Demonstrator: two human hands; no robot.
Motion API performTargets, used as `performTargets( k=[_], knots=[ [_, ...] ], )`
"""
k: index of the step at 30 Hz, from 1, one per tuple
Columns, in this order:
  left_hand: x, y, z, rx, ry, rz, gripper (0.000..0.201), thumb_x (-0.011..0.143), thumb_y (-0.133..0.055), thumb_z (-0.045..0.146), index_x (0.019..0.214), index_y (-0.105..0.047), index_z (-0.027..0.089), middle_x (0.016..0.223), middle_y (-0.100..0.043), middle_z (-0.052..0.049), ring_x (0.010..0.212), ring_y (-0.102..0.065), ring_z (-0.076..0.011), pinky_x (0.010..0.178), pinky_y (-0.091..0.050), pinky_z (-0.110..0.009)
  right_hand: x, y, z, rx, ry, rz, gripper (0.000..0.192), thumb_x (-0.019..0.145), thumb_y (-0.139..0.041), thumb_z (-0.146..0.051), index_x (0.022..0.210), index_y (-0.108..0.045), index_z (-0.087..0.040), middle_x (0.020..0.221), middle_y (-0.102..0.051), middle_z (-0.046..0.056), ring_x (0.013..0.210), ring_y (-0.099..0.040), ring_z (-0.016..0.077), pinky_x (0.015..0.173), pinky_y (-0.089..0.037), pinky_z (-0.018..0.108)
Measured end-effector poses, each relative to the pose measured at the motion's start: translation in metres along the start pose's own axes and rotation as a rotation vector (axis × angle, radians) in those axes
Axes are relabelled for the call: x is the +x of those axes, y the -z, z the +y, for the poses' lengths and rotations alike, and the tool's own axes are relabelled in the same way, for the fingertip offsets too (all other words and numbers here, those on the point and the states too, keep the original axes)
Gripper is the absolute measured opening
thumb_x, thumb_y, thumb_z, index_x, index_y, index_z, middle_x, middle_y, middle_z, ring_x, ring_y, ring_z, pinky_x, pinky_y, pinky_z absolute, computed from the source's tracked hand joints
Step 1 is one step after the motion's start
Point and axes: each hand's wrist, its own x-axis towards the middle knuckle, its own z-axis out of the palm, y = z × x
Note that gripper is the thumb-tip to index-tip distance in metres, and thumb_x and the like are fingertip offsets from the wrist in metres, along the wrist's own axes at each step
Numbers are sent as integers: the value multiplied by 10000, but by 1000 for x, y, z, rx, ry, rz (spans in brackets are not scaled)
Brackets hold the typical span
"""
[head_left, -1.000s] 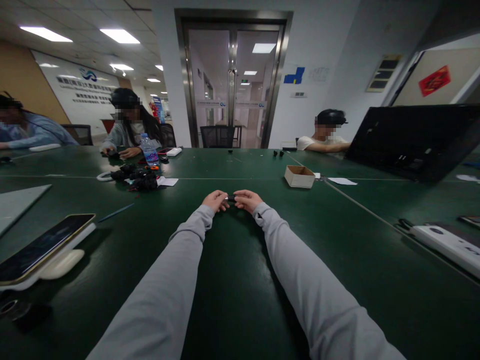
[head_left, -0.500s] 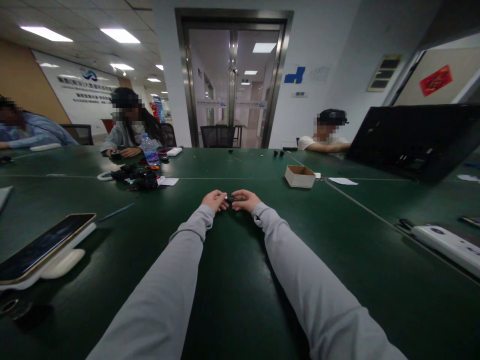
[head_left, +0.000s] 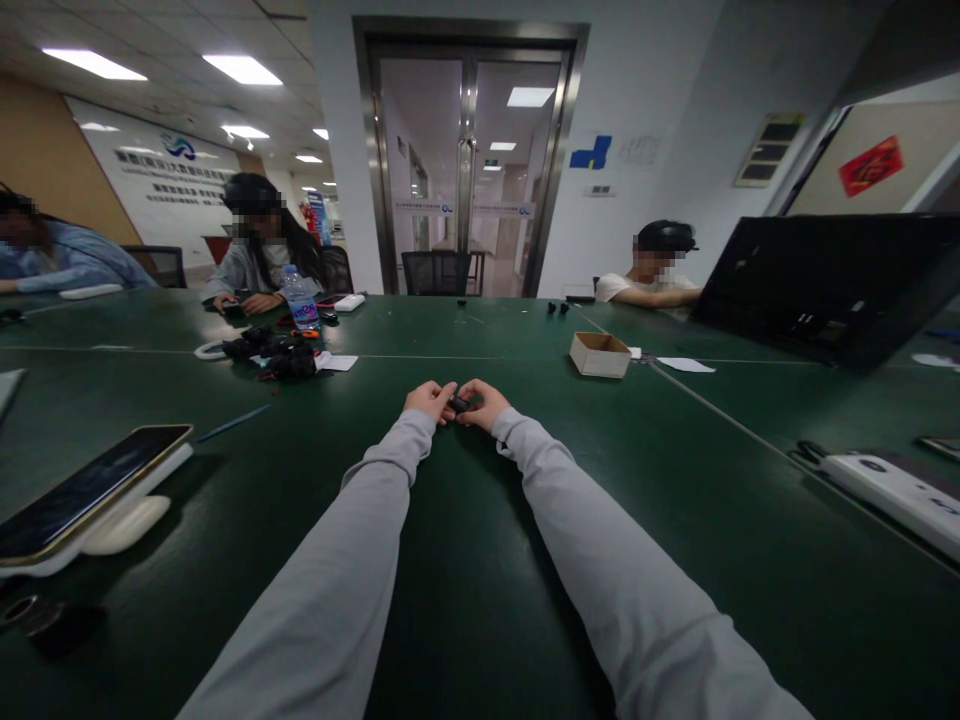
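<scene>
Black little part (head_left: 458,404) is pinched between the left hand (head_left: 429,399) and right hand (head_left: 484,402), and loose fingers could drop it.

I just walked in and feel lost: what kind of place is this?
Probably an office meeting room used as a shared workbench. One long green table seats several people, glass double doors open onto a corridor, and a company sign covers the lobby wall. Small black parts lie heaped by a water bottle.
</scene>
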Motion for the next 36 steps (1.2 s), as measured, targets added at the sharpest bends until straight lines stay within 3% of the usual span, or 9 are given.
performTargets(
  k=[12,16,19,21,26,36],
  knots=[
    [-4,1,10,79,63,56,393,723,-497,522,546,-456,174,439,-549,-18,404,-561,-129,381,-397,-183,1,-8,2,-157,138,65,357,478,-633,-50,769,-477,-183,743,-469,-57,563,-439,49,499,-408,174],
    [-4,3,10,-112,84,64,304,723,-529,468,765,-529,167,663,-629,-33,436,-562,-101,388,-405,-175,1,-7,2,-75,55,71,389,460,-635,-24,780,-484,-187,751,-475,-58,508,-441,37,445,-421,172],
    [-3,7,8,-325,52,-77,249,731,-555,309,949,-535,191,911,-639,-51,521,-573,-72,426,-419,-154,0,-5,-1,25,-11,80,408,459,-637,-13,787,-472,-189,738,-480,-60,466,-473,42,420,-455,196],
    [-1,10,4,-404,1,-165,263,705,-575,212,966,-558,186,977,-628,-64,592,-585,-73,467,-435,-153,-1,-3,-3,91,-42,82,407,465,-632,-2,784,-460,-189,719,-486,-64,452,-505,53,425,-481,214],
    [5,8,-7,-412,-47,-200,235,682,-609,148,914,-592,120,914,-643,-99,645,-608,-95,546,-459,-177,-2,0,-3,153,-49,70,407,482,-624,15,789,-448,-186,704,-509,-65,450,-547,70,440,-509,229],
    [9,6,-12,-387,-71,-166,310,612,-696,344,776,-602,99,678,-638,-55,582,-604,-114,567,-484,-226,-3,6,-4,56,-45,51,358,515,-621,33,806,-529,-153,686,-535,-57,422,-538,55,430,-493,195]
  ],
)
